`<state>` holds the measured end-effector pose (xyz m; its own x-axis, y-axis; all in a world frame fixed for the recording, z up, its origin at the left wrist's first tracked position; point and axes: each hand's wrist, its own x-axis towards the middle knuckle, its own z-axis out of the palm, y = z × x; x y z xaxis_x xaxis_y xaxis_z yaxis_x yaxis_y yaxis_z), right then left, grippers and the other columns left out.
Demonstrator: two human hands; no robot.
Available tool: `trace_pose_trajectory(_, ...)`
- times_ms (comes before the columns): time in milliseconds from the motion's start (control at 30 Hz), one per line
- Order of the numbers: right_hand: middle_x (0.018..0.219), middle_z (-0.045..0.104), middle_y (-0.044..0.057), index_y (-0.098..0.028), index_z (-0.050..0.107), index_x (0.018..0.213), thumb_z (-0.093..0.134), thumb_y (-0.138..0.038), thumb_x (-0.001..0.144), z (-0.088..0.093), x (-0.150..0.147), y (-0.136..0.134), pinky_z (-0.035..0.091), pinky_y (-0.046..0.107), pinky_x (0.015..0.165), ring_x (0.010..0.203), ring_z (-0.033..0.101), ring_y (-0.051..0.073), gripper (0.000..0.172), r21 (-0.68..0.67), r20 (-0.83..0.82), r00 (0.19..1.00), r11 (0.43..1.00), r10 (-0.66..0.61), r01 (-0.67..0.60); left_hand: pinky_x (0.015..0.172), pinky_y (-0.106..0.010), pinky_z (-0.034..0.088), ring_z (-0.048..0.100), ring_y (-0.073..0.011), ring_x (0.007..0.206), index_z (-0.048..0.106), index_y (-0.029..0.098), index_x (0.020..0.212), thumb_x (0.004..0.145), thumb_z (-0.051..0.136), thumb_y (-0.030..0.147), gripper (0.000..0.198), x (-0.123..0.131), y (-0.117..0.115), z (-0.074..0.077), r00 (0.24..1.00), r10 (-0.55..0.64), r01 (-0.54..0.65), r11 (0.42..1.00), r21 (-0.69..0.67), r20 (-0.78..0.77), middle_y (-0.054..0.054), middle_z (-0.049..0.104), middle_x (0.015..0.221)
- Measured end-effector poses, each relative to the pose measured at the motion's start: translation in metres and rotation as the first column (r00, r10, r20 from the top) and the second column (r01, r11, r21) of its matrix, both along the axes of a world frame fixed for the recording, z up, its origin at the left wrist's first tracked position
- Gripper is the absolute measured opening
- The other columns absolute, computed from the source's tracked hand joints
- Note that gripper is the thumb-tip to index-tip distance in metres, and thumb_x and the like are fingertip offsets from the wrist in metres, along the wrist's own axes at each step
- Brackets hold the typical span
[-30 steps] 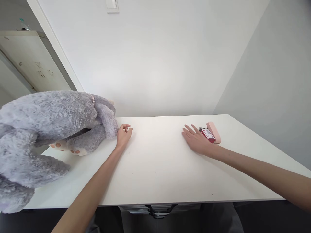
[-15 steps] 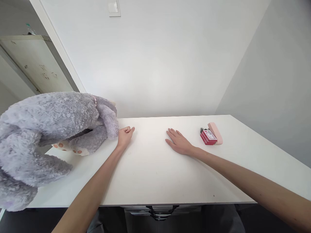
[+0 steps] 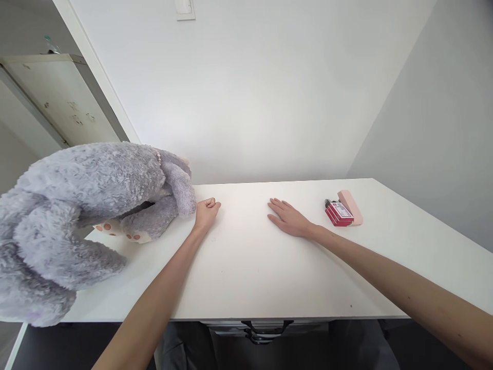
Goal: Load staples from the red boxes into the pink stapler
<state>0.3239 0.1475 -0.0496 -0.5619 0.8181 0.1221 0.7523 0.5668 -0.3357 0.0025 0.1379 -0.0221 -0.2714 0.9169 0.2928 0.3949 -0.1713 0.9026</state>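
My left hand (image 3: 206, 213) is closed in a fist on the white table (image 3: 246, 267), its thumb side toward the middle. Nothing shows between its curled fingers. Close by on its left is the paw of a big grey-lilac plush toy (image 3: 100, 180), which is bent over on the table with a beaded band near its neck. Flat on the tabletop lies my right hand (image 3: 289, 218), palm down, with its fingers stretched out toward the far left and nothing in it.
Right of my right hand sit stacked red-and-white boxes (image 3: 339, 213), a pink case (image 3: 350, 206) and a small dark item (image 3: 328, 202). A white wall (image 3: 246, 103) rises behind the table. A black handle (image 3: 267, 329) shows below the front edge.
The whole view has shifted slightly, so everything appears a little farther right and higher. My left hand stays in a fist and my right hand stays flat.
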Motion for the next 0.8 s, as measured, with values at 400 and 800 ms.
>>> trace_pose_trajectory(400,0.172,0.021,0.008,-0.018,0.033,0.162,0.022,-0.067,0.103,-0.004,0.0,0.006,0.011,0.044,0.132,0.16,0.015,0.023,0.077,-0.007,-0.026,1.0,1.0,0.0,0.0,0.052,-0.025,0.01,0.013,-0.0079,0.054,0.015,0.023,0.065,0.067,0.055,0.02,0.04,0.0,-0.001,-0.003,0.992,0.001,-0.005,0.999,0.032,0.124,0.006,0.012,0.064)
trace_pose_trajectory(800,0.171,0.027,0.007,-0.018,0.039,0.16,0.024,-0.062,0.105,-0.001,-0.001,0.011,0.014,0.044,0.132,0.159,0.02,0.023,0.072,-0.013,-0.075,0.997,1.0,-0.017,0.016,0.048,-0.025,0.01,0.014,-0.0072,0.049,0.015,0.024,0.067,0.066,0.058,0.022,0.043,-0.003,0.006,-0.002,0.959,0.074,-0.085,0.996,0.03,0.272,0.008,0.012,0.063)
